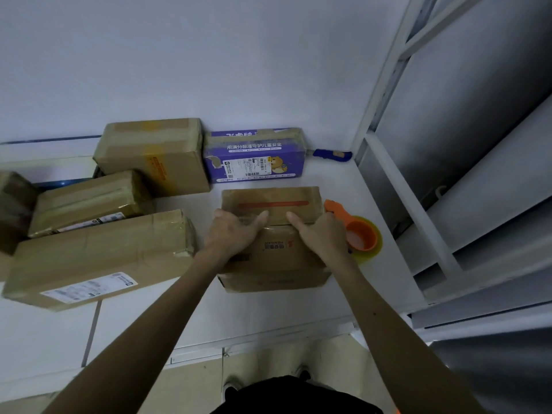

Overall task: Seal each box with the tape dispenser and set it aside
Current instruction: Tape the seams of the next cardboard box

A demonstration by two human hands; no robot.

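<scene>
A brown cardboard box (273, 258) with red print lies on the white table in front of me. Its far flap (270, 203) carries a red stripe. My left hand (234, 231) rests flat on the box top at the left, thumb stretched toward the middle. My right hand (319, 234) presses the top at the right, thumb pointing left along the flap seam. An orange tape dispenser (358, 234) with a yellowish roll lies on the table just right of the box, beside my right hand.
Several taped brown boxes (98, 258) are stacked at the left. A purple printed box (254, 156) stands behind, with a blue utility knife (331, 155) to its right. A metal shelf frame (418, 204) borders the table (268, 312) on the right.
</scene>
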